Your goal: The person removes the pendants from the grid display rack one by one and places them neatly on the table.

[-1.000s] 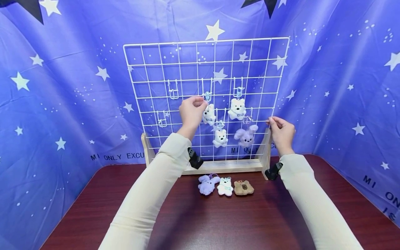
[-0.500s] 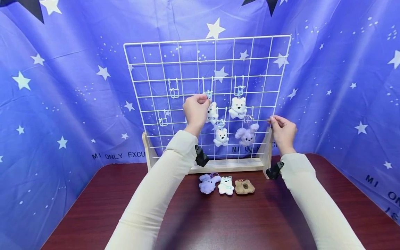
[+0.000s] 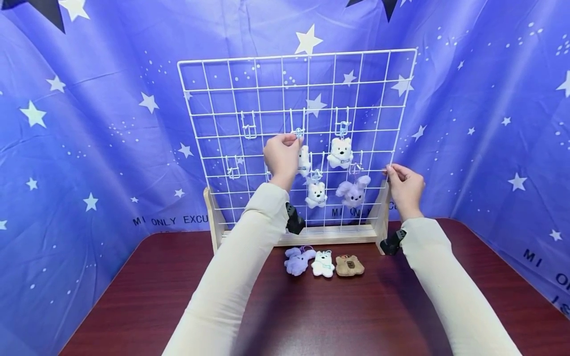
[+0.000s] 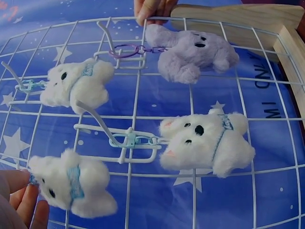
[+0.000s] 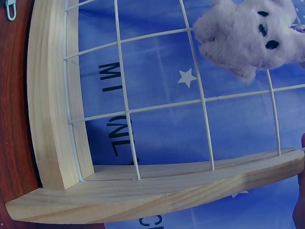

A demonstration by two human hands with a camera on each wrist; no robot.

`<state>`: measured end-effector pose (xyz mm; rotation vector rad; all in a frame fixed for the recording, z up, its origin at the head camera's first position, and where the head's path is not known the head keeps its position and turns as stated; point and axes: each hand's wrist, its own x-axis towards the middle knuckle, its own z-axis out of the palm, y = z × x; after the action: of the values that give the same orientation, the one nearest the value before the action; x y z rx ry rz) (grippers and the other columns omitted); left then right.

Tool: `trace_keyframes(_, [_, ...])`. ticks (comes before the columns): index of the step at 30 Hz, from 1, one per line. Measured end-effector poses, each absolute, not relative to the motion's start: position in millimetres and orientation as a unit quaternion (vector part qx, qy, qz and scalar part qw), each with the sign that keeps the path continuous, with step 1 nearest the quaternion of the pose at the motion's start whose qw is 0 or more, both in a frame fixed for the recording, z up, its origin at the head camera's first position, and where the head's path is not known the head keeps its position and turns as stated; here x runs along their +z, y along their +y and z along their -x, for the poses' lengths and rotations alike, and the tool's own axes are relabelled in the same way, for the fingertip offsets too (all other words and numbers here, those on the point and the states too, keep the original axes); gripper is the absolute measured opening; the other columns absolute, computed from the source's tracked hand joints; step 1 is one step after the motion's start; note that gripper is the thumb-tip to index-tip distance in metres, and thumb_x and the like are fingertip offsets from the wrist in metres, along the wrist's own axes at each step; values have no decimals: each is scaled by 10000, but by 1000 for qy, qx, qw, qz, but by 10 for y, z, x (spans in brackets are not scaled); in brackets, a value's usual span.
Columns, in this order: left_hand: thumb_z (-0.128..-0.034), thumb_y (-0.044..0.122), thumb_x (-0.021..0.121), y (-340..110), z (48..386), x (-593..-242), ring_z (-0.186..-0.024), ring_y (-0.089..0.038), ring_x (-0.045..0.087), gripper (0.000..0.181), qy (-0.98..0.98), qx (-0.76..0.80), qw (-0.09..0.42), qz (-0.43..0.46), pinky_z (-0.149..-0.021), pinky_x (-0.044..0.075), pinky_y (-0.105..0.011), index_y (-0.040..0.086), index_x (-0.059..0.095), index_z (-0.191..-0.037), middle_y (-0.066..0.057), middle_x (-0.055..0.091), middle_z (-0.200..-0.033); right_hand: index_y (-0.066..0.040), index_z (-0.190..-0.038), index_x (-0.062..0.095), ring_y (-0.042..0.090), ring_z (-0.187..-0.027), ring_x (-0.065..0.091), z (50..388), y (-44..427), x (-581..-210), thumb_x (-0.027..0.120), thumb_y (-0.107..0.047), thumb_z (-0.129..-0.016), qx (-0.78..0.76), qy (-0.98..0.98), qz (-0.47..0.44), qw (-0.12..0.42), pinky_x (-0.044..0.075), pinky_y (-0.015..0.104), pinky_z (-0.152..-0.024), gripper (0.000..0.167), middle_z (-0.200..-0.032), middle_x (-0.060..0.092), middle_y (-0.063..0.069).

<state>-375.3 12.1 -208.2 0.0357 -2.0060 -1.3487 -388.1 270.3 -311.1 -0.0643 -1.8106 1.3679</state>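
Note:
At the white wire grid [image 3: 336, 54], my left hand [image 3: 280, 156] pinches the light blue clasp at the top of a white plush bear keychain [image 4: 71, 183]. This bear is at the upper middle hook, partly behind my fingers in the head view. Whether its clasp sits on the hook is hidden. My right hand [image 3: 407, 188] grips the grid's right edge wire between thumb and fingers. Two other white bear keychains, one upper right [image 3: 341, 152] and one lower middle [image 3: 316, 194], hang from hooks. A purple long-eared plush keychain [image 3: 353, 192] hangs at lower right.
Two hooks at the grid's left, one upper [image 3: 249, 131] and one lower [image 3: 233, 173], hold nothing. A wooden stand [image 3: 329, 238] supports the grid. On the dark red table [image 3: 338, 316] lie a purple plush [image 3: 297, 262], a white bear [image 3: 322, 265] and a brown plush [image 3: 350, 266].
My left hand has shifted slightly right along with the pinched bear's clasp, covering more of the bear. My right hand stays on the grid's edge.

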Motion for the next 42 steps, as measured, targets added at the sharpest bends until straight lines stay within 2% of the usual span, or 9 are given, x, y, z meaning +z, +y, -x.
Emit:
trace_keyframes(10, [-816, 224, 739, 69, 3805, -2119, -755, -168, 654, 131, -769, -528, 361, 14, -774, 464, -312, 102, 739, -864, -27, 722, -795, 31, -1036, 702, -99, -661, 587, 3887, 2702, -3114, 652, -190, -895, 549, -720, 19, 424, 415, 91, -584, 267, -713, 652, -177])
trace_keyframes(22, [-840, 156, 704, -14, 3745, -2107, -711, -146, 620, 102, -756, -564, 327, 53, -668, 477, -226, 59, 718, -870, -69, 707, -811, 34, -1032, 702, -114, -648, 565, 3866, 2696, -3101, 649, -201, -898, 543, -726, 27, 422, 395, 97, -590, 277, -660, 592, -266])
trace_keyframes(42, [-835, 131, 704, -147, 3471, -1980, -714, -102, 600, 129, -723, -621, 285, 103, -655, 479, -193, 20, 702, -900, -87, 693, -831, 16, -1045, 703, -112, -640, 558, 3864, 2697, -3091, 650, -204, -895, 544, -728, 37, 416, 383, 109, -582, 271, -637, 568, -304])
